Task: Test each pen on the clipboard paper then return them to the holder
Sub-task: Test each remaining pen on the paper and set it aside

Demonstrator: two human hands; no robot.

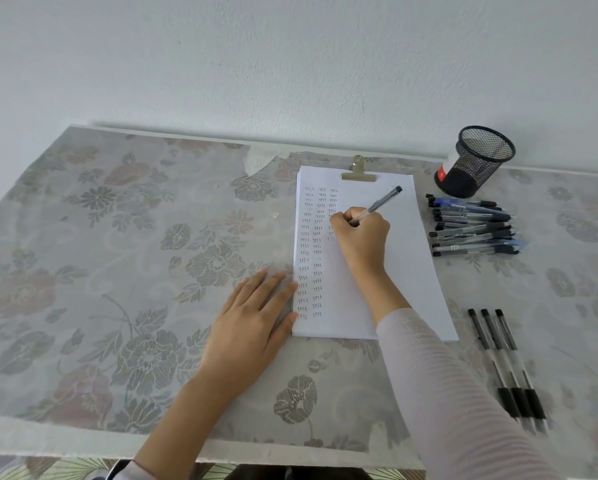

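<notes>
A white sheet under a brass clip lies on the table, with columns of the handwritten word "test" down its left side. My right hand grips a clear pen with a black cap end, tip down on the paper in the third column. My left hand lies flat, fingers apart, touching the sheet's left edge. An empty black mesh pen holder stands at the back right. A pile of several pens lies right of the sheet. Three black-grip pens lie side by side nearer me.
The table carries a floral cloth and stands against a white wall. A small red and white object sits behind the holder. The table's near edge runs along the bottom.
</notes>
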